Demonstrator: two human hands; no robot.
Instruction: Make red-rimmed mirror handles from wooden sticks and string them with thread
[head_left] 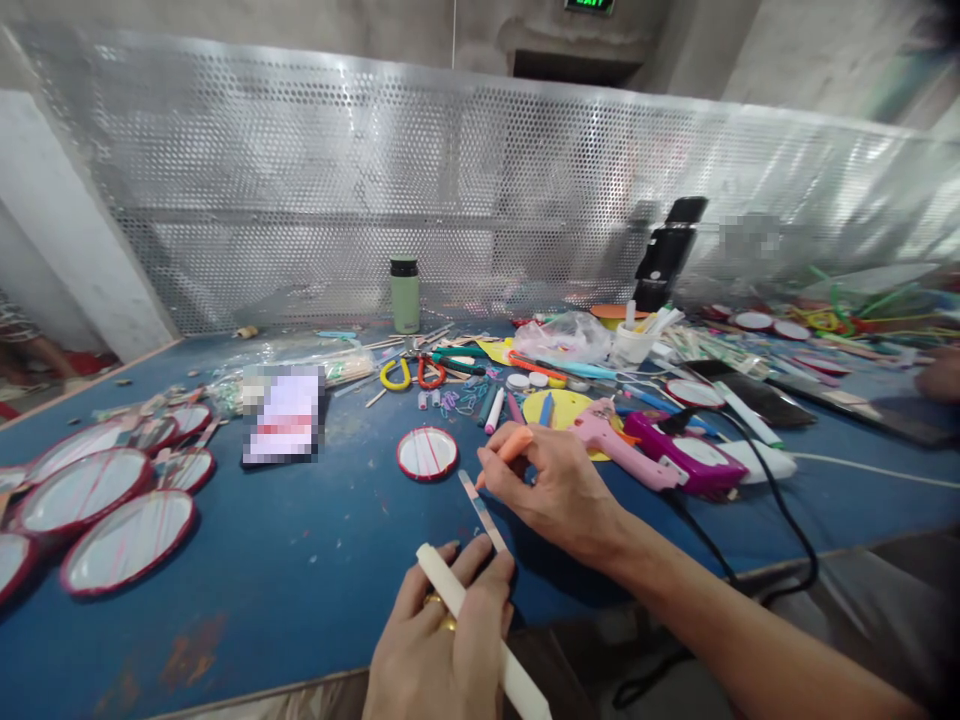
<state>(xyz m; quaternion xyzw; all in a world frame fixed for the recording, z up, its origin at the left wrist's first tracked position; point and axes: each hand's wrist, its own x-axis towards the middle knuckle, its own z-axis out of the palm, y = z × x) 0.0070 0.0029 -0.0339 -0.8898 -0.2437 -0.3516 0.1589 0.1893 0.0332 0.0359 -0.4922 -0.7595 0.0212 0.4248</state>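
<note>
My right hand (551, 490) is closed around an orange marker (516, 443), held over a slim stick (480, 510) with pink, pale and grey-blue bands. My left hand (450, 640) pinches the lower end of that banded stick against the table. A long cream-coloured stick (442, 580) also lies across the left hand, held between thumb and fingers. Just beyond the banded stick is a small round white disc (426, 453) with a red rim and thin pink lines. To the right of my right hand rests a pink glue gun (622, 445).
Several red-rimmed discs (127, 545) overlap at the left, near a phone (283, 415). Pliers (412, 372), pens and clips clutter the back of the blue table (300, 600). A green bottle (405, 298) stands behind. Black cable (795, 510) loops past a purple device (686, 455).
</note>
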